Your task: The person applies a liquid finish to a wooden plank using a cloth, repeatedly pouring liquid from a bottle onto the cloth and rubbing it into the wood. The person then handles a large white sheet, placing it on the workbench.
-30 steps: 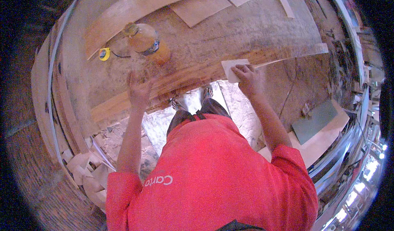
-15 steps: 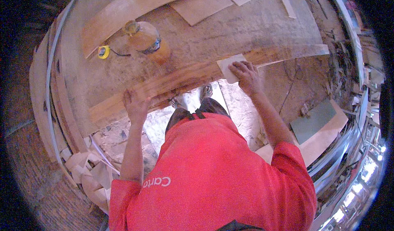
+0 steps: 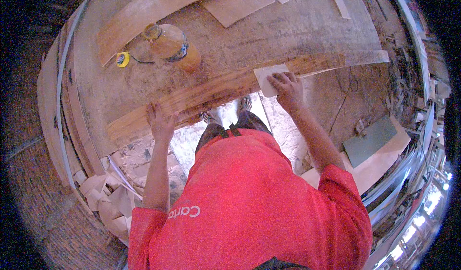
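A long brown wooden strip runs across the front edge of a dusty work surface. My left hand lies on the strip's near edge at left, fingers apart. My right hand grips a small pale square sheet, with fingers curled over it, and presses it on the strip right of centre. Behind my left hand stands a plastic bottle of orange liquid; a yellow tape measure lies to its left.
A long pale board and flat panels lie at the back. At right are a grey-green sheet and scrap strips. Offcuts are piled at lower left. My feet show below the strip.
My left hand has come down from above the surface onto the wooden strip. My right hand and the pale sheet have shifted slightly left along the strip.
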The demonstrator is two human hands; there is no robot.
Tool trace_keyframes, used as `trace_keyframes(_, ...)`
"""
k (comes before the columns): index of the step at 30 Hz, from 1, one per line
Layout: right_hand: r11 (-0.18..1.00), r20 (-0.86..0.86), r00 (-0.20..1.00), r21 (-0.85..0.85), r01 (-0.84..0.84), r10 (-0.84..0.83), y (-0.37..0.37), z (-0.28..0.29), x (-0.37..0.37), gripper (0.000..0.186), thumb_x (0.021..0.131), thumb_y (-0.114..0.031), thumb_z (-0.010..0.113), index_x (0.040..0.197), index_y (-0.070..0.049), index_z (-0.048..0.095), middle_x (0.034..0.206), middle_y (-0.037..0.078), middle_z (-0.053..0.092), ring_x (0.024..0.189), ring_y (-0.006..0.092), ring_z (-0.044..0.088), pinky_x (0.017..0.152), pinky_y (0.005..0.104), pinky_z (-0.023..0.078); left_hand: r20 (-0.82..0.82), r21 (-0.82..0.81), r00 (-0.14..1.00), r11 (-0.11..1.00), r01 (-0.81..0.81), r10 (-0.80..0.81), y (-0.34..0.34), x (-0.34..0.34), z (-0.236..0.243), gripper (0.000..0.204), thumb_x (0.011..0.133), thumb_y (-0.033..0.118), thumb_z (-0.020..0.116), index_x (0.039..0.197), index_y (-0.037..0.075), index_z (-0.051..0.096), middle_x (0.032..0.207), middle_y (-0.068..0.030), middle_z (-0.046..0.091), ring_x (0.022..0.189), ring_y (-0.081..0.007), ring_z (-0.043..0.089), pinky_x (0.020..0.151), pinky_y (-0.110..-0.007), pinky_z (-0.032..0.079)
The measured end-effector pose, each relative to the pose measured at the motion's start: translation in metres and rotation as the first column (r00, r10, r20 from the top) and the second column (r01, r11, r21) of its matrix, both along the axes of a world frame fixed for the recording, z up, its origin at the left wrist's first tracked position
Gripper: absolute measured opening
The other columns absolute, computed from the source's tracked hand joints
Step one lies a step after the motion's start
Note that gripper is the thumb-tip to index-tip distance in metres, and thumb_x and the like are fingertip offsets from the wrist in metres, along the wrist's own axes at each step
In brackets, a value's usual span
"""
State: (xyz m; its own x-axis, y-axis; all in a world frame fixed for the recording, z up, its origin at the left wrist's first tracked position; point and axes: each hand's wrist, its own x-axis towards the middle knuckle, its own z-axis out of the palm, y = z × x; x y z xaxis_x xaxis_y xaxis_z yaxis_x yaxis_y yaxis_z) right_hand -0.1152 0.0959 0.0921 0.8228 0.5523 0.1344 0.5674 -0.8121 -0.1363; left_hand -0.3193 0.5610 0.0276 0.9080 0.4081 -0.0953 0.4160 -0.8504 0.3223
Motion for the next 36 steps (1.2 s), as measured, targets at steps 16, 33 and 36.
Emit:
trace_keyframes(16, 0.998, 0.039, 0.999, -0.06, 0.033, -0.031, -0.054, 0.012, 0.027, 0.05, 0.079, -0.007, 0.07, 0.127, -0.022, 0.073, 0.129, 0.001, 0.07, 0.125, 0.0292, 0.059, 0.106, 0.0466, 0.046, 0.088, 0.055, 0.993, 0.996, 0.069, -0.074, 0.003, 0.003, -0.004, 0.098, 0.089, 0.059, 0.073, 0.157, -0.003, 0.039, 0.165, -0.0296, 0.03, 0.155, -0.0451, 0.024, 0.128, -0.052, 0.015)
trace_keyframes(33, 0.989, -0.103, 0.99, -0.126, 0.083, -0.096, -0.058, 0.008, 0.037, 0.05, 0.074, -0.003, 0.069, 0.121, -0.021, 0.075, 0.125, 0.0, 0.071, 0.12, 0.029, 0.061, 0.097, 0.0483, 0.052, 0.021, 0.049, 0.997, 0.996, 0.071, -0.073, 0.001, 0.007, 0.001, 0.097, 0.086, 0.057, 0.076, 0.153, -0.005, 0.044, 0.163, -0.032, 0.033, 0.154, -0.0466, 0.026, 0.128, -0.052, 0.018)
trace_keyframes(36, 0.965, -0.214, 0.973, -0.259, 0.027, -0.085, -0.045, 0.031, 0.022, 0.05, 0.074, -0.002, 0.067, 0.119, -0.021, 0.077, 0.123, 0.0, 0.072, 0.119, 0.0295, 0.061, 0.095, 0.0474, 0.053, -0.038, 0.145, 0.996, 0.986, 0.087, -0.082, 0.025, -0.013, -0.034, 0.094, 0.085, 0.055, 0.078, 0.151, -0.005, 0.047, 0.162, -0.0314, 0.035, 0.154, -0.0448, 0.027, 0.128, -0.051, 0.017)
